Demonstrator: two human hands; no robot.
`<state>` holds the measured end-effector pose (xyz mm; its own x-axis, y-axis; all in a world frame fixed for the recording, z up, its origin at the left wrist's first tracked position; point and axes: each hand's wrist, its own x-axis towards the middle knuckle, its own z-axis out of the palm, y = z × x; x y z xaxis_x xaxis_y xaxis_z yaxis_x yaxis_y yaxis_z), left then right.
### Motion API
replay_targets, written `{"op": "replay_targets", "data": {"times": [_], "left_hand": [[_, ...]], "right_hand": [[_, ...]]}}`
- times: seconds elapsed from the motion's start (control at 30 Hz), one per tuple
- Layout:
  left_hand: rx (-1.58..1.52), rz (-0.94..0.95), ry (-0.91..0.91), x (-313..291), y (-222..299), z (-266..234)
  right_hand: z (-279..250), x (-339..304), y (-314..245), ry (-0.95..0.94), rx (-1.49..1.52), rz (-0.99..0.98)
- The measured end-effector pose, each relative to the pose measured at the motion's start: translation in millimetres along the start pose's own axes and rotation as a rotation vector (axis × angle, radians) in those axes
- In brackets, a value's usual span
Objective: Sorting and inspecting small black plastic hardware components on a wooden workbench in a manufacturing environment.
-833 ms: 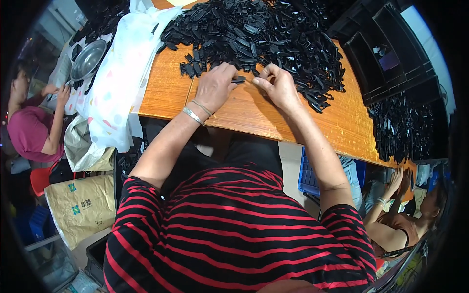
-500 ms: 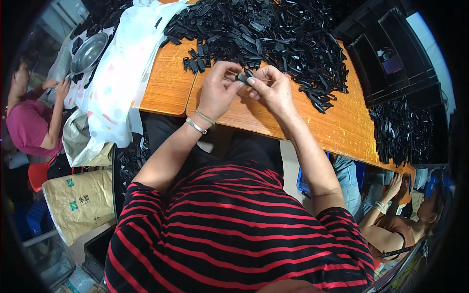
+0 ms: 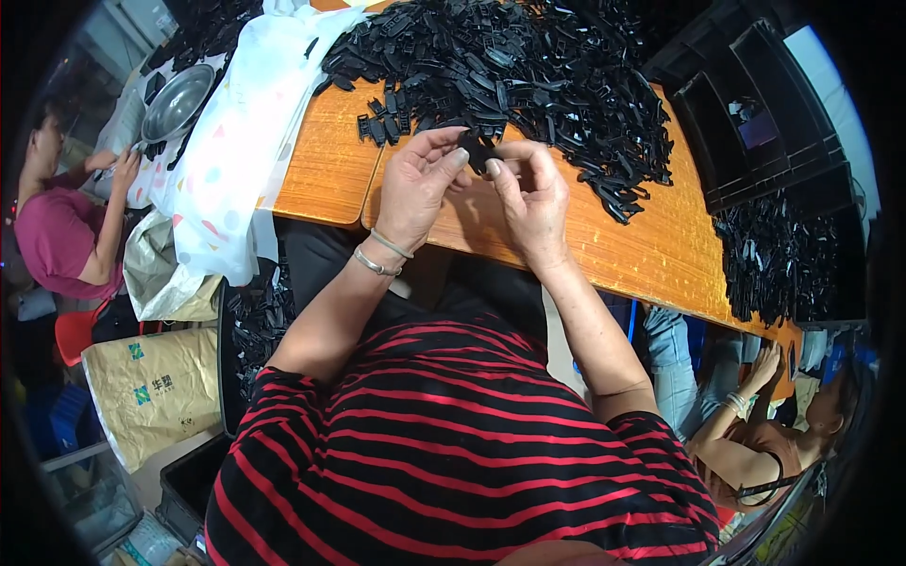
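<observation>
Between my two hands, just above the near edge of the wooden table (image 3: 453, 219), is a small black plastic part (image 3: 478, 151). My left hand (image 3: 422, 179) pinches its left side between thumb and fingers. On the other side my right hand (image 3: 531, 193) grips it with thumb and forefinger. Its exact kind cannot be made out. A large heap of black plastic pieces (image 3: 472, 66) spreads behind my hands. A few black buckle-like pieces (image 3: 382, 123) lie apart from the heap, at its front left.
A white dotted plastic sheet (image 3: 241, 141) covers the table's left part, near a metal bowl (image 3: 177, 104). At right stand a black crate (image 3: 755, 113) and more black parts (image 3: 779, 250). One person (image 3: 71, 226) works at left, another (image 3: 755, 443) at lower right.
My hands have turned the black part so that more of its dark face shows. The right hand has tilted more upright and sits slightly lower.
</observation>
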<state>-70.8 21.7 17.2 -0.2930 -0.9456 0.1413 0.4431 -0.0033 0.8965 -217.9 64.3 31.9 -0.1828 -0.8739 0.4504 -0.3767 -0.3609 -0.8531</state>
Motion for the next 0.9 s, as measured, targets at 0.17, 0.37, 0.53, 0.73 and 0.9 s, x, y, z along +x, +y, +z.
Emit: {"op": "replay_targets", "data": {"times": [0.17,0.37,0.53,0.73,0.9], "left_hand": [[0.026,0.009,-0.044,1,0,-2],[0.024,0.009,-0.053,0,-1,-6],[0.021,0.028,-0.043,-4,-3,-6],[0.071,0.098,-0.049,-19,4,5],[0.353,0.157,-0.115,-29,13,5]], "right_hand": [[-4,0,-5,0.039,0.025,0.025],[-4,1,-10,-0.007,-0.163,-0.098],[-4,0,-8,-0.035,-0.208,-0.172],[3,-11,3,0.017,-0.201,-0.287],[14,-20,2,0.066,-0.090,-0.320]]}}
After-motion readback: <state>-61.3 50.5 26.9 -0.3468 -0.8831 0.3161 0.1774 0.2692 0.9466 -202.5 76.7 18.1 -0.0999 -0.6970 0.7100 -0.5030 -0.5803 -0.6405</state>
